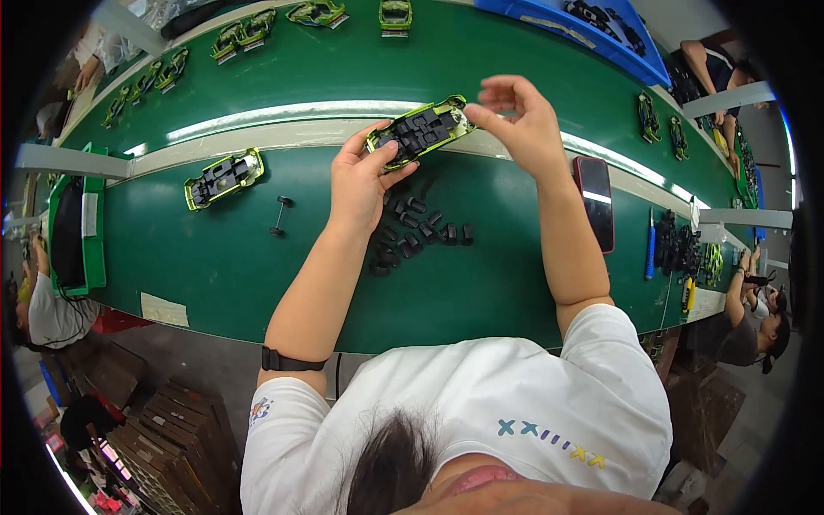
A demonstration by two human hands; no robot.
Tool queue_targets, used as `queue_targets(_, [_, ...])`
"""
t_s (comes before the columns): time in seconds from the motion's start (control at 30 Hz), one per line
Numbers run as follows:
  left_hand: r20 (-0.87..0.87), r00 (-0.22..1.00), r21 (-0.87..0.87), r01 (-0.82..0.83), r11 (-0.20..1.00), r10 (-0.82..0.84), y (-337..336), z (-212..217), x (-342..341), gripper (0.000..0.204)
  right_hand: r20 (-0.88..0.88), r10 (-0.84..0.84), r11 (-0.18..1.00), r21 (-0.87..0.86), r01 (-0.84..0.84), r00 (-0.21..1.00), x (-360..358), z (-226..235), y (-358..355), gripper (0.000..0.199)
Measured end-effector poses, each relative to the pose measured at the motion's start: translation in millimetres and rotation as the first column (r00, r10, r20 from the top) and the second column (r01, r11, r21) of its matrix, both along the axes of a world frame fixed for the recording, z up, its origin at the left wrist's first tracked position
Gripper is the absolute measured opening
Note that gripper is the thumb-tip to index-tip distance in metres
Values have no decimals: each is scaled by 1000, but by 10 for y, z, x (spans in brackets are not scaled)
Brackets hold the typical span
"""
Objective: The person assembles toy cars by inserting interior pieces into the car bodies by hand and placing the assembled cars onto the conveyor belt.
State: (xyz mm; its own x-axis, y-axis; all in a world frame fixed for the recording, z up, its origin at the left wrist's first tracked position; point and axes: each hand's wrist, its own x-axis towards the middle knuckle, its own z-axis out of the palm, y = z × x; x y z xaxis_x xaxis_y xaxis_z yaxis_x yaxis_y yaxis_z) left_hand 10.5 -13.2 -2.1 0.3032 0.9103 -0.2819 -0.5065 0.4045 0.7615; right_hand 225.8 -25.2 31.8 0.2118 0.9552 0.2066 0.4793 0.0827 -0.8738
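A green toy car body (422,129) with black parts set inside it is gripped at its left end by my left hand (365,172). Beside its right end is my right hand (518,120), thumb near the rim and fingers curved apart; whether the thumb touches the body I cannot tell. Several small black plastic parts (416,230) lie in a loose pile on the green table below the car body. To the left rests another green toy car body (225,178). Next to it is a thin axle with two black wheels (280,215).
A phone (595,202) lies right of my right forearm, with a blue pen-like tool (650,245) and black parts (678,249) beyond. More car bodies (396,17) stand on the far belt. A blue bin (575,26) and green crate (90,232) flank the table. Other people work at both sides.
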Motion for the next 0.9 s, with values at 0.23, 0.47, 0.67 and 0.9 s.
queue_targets(0.23, [12, 1000, 96, -22, 995, 21, -84, -76, 95, 42, 393, 12, 964, -250, 95, 919, -589, 208, 23, 73])
queue_targets(0.47, [-66, 997, 346, 53, 937, -32, -235, -58, 179, 60, 360, 32, 923, -368, 110, 933, -346, 138, 354, 73])
queue_targets(0.67, [-152, 988, 344, 21, 939, 34, -109, 5, 104, 44, 677, -162, 829, -300, 471, 717, 1346, 70, 738, 87])
queue_targets(0.9, [-112, 990, 309, -50, 950, 89, -47, -111, 22, 26, 785, -317, 619, -255, 743, 533, 2640, 14, 609, 82])
